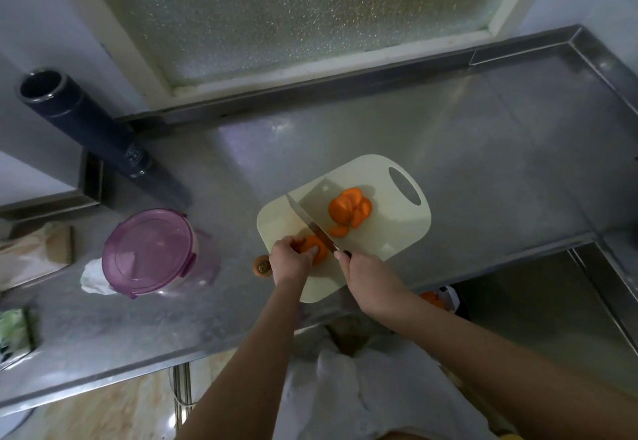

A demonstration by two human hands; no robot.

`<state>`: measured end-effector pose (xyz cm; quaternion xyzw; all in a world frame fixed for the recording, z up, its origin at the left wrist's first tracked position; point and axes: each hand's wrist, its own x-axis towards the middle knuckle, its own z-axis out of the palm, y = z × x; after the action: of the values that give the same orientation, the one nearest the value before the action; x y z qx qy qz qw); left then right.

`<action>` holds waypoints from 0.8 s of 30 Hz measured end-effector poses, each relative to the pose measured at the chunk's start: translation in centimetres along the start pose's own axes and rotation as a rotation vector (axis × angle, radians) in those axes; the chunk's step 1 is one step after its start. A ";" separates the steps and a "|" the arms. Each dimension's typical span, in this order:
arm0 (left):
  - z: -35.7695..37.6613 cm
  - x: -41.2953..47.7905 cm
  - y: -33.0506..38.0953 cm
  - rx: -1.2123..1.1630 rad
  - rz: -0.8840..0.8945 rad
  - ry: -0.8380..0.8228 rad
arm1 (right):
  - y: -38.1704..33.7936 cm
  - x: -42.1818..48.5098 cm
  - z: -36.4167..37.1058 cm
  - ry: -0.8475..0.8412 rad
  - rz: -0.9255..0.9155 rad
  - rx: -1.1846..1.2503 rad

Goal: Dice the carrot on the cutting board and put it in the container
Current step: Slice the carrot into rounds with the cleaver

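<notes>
A cream cutting board [390, 229] lies on the steel counter. My left hand [288, 261] holds a carrot piece [316, 248] down at the board's near left edge, fingers curled over it. My right hand [366, 274] grips the handle of a knife [309, 220]; its blade lies across the board right beside the carrot piece. A pile of carrot slices [349, 211] sits toward the board's far side, with one loose slice [339, 231] closer to the blade. The round container [152, 249] with a purple lid stands to the left, lid on.
A cut carrot top [262, 266] lies on the counter just left of the board. A dark cylinder [86, 122] leans at the back left. White crumpled paper [95, 279] sits beside the container. A sink basin [538, 305] opens at the right. More carrot [431, 298] shows below the counter edge.
</notes>
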<state>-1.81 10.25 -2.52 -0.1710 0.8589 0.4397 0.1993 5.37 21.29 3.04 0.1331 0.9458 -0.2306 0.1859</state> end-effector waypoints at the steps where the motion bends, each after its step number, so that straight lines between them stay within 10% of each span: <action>1: 0.0 0.1 -0.1 -0.001 -0.002 -0.001 | -0.1 0.1 0.2 0.000 0.001 -0.001; 24: 0.0 0.3 0.0 0.087 0.047 -0.001 | 0.9 2.1 -0.8 -0.048 0.043 0.270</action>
<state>-2.07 10.18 -2.67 -0.1419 0.8808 0.4067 0.1967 3.53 22.82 2.46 0.1714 0.8985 -0.3547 0.1936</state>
